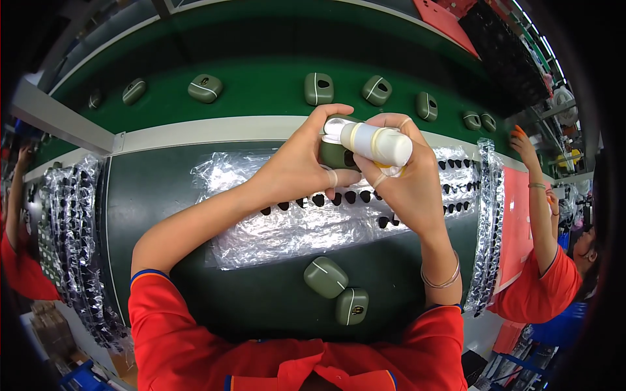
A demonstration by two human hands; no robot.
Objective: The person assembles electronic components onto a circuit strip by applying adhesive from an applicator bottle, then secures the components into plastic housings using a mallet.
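Left hand (297, 166): fingers and thumb closed about the edges of a rounded green case (334, 155), held up over the far side of the dark bench (150, 195), near the pale rail (208, 133). A dark spot shows on its face, partly covered. Right hand (417, 186): fingers wrapped round a white bottle (381, 144), tilted, its narrower end towards the case; whether the two touch cannot be told. The bottle is opaque and bears yellowish bands — contents not visible. Below the hands, a clear crinkled plastic sheet (261, 238) lies on the bench, carrying small black pieces (317, 200) in rows; part of it is hidden by the right hand and forearm. On the near side, two more green cases (326, 277) rest together, one with a dark oval on its face. Beyond the rail, the green belt (261, 88) bears at least eight similar cases in a loose line, several with dark ovals facing up; all appear closed, interiors unseen. At the left, plastic strips (75, 228) hold many black pieces; at the right, another plastic strip (486, 228) lies beside a red panel (515, 221) — a co-worker's hand (523, 144) is raised just beyond.
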